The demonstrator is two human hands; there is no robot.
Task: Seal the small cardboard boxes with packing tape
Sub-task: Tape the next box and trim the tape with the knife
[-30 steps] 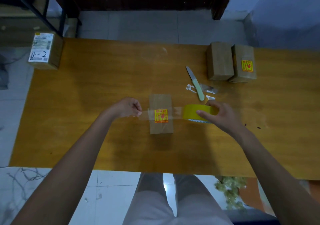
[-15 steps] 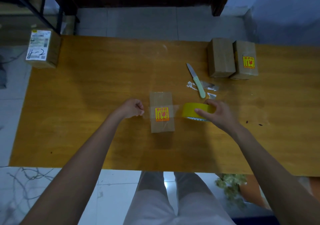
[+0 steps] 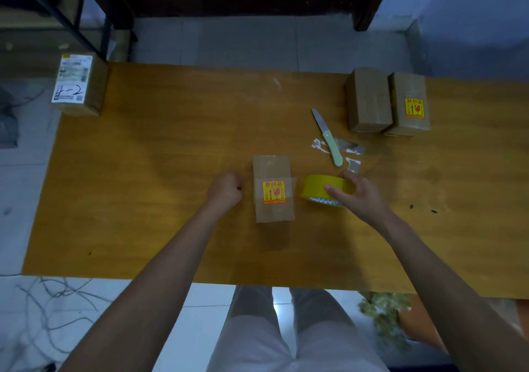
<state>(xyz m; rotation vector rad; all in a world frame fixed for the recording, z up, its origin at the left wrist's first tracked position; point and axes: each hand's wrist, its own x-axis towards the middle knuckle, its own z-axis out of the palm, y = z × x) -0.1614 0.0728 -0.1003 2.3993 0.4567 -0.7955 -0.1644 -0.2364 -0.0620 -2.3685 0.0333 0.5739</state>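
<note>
Midway, a strip of tape was laid across the box (image 3: 273, 189). Left of the box, the left hand (image 3: 226, 189) was curled, seemingly pinching the tape end; right of it, the roll (image 3: 326, 189) was gripped by the right hand (image 3: 360, 197). Cutting remained, judging by the uncut strip.

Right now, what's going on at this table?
A person is taping shut a small brown cardboard box with a yellow and red sticker in the middle of the orange wooden table. The right hand grips a yellow roll of packing tape beside the box, and a clear strip runs across the box top towards the curled left hand. A green-handled knife lies behind the roll.
</note>
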